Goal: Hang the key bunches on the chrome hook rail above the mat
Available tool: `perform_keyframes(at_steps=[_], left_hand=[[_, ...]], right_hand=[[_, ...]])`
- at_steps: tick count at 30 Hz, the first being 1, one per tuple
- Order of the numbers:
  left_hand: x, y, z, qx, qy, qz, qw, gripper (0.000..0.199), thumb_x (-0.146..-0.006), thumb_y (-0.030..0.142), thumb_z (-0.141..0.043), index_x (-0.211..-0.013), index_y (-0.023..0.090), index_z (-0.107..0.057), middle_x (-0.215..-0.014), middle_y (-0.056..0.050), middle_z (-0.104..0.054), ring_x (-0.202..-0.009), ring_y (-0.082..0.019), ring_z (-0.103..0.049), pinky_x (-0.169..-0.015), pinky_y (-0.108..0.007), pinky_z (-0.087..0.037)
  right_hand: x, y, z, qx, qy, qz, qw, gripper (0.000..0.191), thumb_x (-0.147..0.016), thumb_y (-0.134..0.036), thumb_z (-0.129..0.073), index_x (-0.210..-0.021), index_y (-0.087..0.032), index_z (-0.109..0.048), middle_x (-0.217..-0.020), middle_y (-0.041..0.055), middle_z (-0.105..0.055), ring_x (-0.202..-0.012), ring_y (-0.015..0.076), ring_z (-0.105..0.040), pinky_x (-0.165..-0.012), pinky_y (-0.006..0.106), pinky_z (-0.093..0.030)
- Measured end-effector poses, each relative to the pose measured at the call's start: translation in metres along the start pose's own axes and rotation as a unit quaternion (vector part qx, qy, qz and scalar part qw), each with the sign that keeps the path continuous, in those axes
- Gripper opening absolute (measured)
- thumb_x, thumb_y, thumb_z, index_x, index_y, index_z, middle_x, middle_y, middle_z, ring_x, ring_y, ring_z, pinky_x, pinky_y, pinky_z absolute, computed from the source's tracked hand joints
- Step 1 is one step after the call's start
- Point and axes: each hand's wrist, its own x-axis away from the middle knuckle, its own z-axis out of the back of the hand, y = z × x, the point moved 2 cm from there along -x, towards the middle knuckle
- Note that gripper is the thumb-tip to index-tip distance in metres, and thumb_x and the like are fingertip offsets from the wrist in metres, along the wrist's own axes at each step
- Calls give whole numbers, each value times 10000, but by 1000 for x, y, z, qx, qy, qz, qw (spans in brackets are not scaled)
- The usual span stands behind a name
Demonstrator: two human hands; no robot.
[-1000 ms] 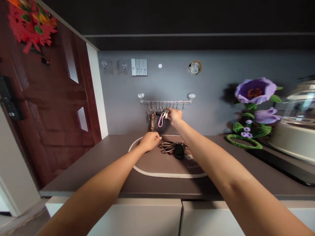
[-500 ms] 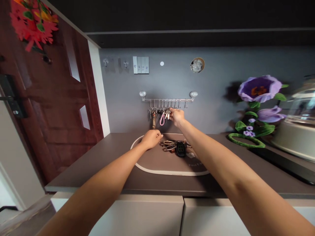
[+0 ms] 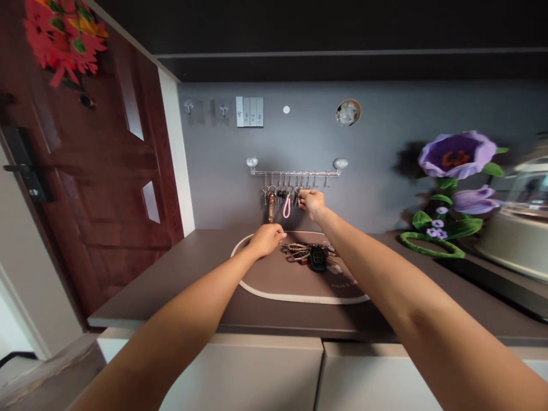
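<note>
My right hand (image 3: 312, 203) is closed on a bunch of keys (image 3: 298, 197) just under the hooks of a clear wall rail (image 3: 295, 173). Left of it, a pink strap (image 3: 286, 206) and a brown key fob (image 3: 271, 208) with lettering hang among other keys. My left hand (image 3: 269, 238) is low over the mat (image 3: 265, 292), its fingers curled in; whether it holds anything small is hidden. Beside it on the mat lie a black car key (image 3: 317, 258) and a braided cord (image 3: 298, 248) with more keys.
On the right stand purple fabric flowers (image 3: 457, 157), a dark flat tray (image 3: 492, 285) and a pale appliance with a clear top (image 3: 514, 234). A brown door (image 3: 115, 188) is at the left. A dark shelf (image 3: 334, 34) overhangs the counter (image 3: 171, 285).
My right hand with the keys has shifted slightly right, apart from the pink strap. The whole view has slid a little; my left hand stays by the mat.
</note>
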Motion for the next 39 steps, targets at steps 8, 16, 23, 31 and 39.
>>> perform_keyframes(at_steps=[8, 16, 23, 31, 39], left_hand=[[0, -1, -2, 0, -9, -17, 1000, 159, -750, 219, -481, -773, 149, -621, -723, -27, -636, -655, -127, -536, -609, -217, -366], [-2, -11, -9, 74, -59, -4, 996, 135, -700, 220, -537, -778, 138, -609, -691, -14, -614, -627, -115, -538, -591, -211, -381], [0, -12, -5, 124, -109, 32, 986, 157, -614, 241, -630, -718, 124, -617, -645, 1, -591, -599, -105, -509, -572, -213, -377], [9, -3, -4, 123, -169, -3, 978, 256, -615, 347, -624, -759, 139, -668, -612, 21, -588, -564, -98, -467, -553, -212, -328], [15, 5, -7, 77, -151, -14, 986, 241, -663, 341, -556, -646, 118, -644, -526, 40, -497, -505, -77, -385, -507, -202, -258]], right_hand=[[6, -5, 4, 24, -36, -1, 999, 95, -742, -91, -490, -667, -142, -518, -488, -55, -454, -409, 20, -392, -439, 135, -372], [10, -6, 8, 32, -45, -16, 998, 83, -724, -71, -493, -731, -146, -527, -542, -48, -508, -450, 23, -443, -468, 139, -385], [17, -2, 15, 31, -35, -27, 999, 102, -718, -64, -498, -765, -151, -523, -576, -39, -529, -471, 36, -476, -474, 150, -412], [49, -7, 31, 6, -46, -24, 999, 122, -706, -40, -504, -771, -137, -541, -638, -12, -554, -503, 45, -512, -509, 168, -446], [82, 3, 60, 1, -62, -13, 998, 140, -690, -79, -539, -804, -151, -575, -739, 13, -597, -634, 66, -563, -602, 181, -461]])
